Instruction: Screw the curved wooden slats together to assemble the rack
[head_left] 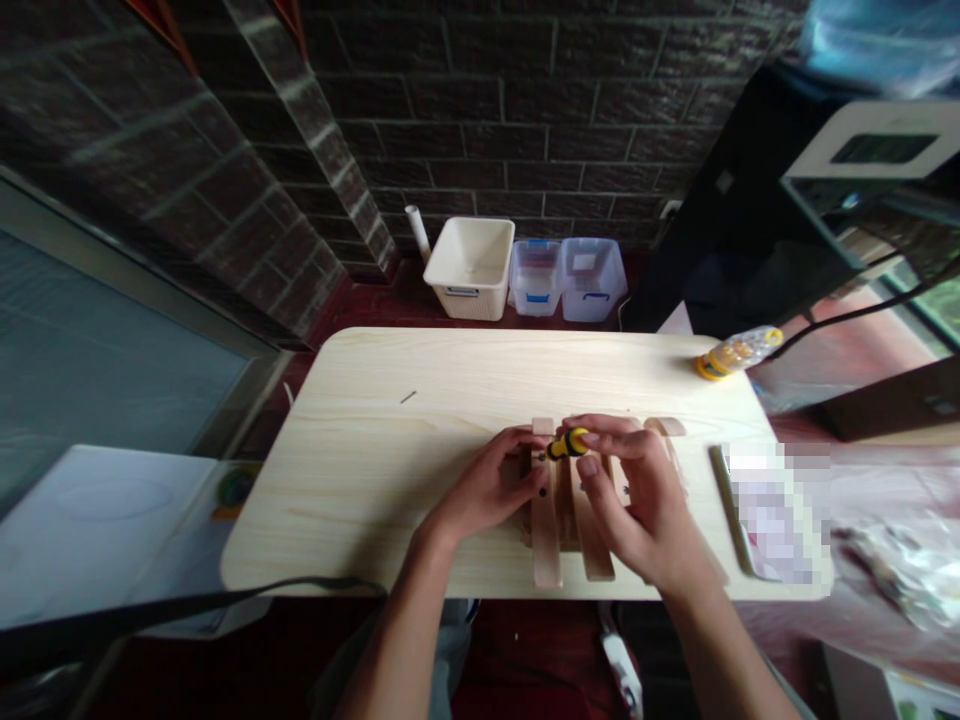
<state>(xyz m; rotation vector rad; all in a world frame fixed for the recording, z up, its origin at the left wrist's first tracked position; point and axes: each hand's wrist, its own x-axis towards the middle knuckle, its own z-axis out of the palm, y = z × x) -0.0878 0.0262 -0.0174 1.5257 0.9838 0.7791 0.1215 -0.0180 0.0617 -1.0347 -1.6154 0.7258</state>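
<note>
My right hand [634, 500] grips a short yellow and black screwdriver [571, 442] between thumb and fingers. The driver lies slanted, its tip toward a dark screw in the left wooden slat [547, 545]. My left hand [484, 487] closes on that slat from the left, thumb and forefinger on either side of the screw. A second wooden slat [595, 550] runs parallel to it, partly under my right hand. Both slats belong to a small wooden assembly, much of it hidden by my hands. A curved wooden end [665, 427] shows beyond my right fingers.
The pale wooden table [337, 470] carries a small dark rod-like piece [408, 397], a clear bottle with yellow ends [739, 353] and a blurred-out flat item [772, 515]. A cream bin [472, 265] and two clear plastic boxes [536, 280] stand behind it by the brick wall.
</note>
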